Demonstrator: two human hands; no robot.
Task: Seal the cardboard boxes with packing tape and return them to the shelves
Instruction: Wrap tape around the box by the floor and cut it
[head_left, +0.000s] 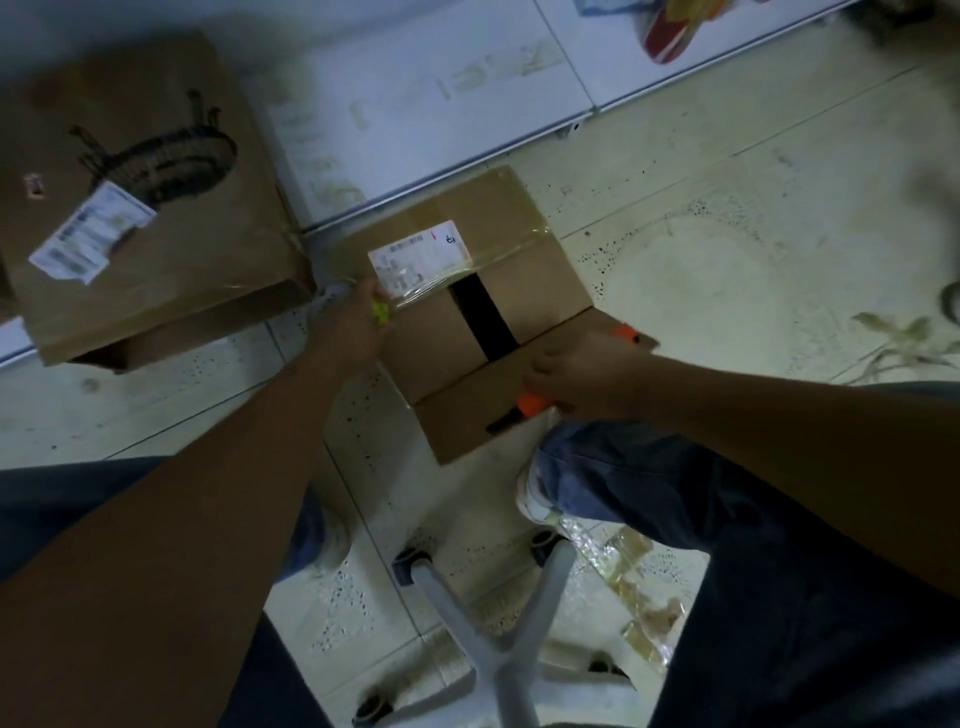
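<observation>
A small cardboard box (519, 270) lies on the floor in front of me, its flaps partly open with a dark gap down the middle and a white label under clear tape. My left hand (358, 322) rests at the box's left edge, pinching something yellow-green against the tape end. My right hand (587, 376) grips an orange tape dispenser (532, 402) on the near flap. A larger cardboard box (156, 234) with a printed drawing and a white label sits to the left, clear tape on its edge.
White shelf units (467, 104) run along the back. A white chair base (498, 639) with castors stands between my legs. Crumpled tape scraps (639, 597) lie on the tiled floor at the right. My knees frame the bottom of the view.
</observation>
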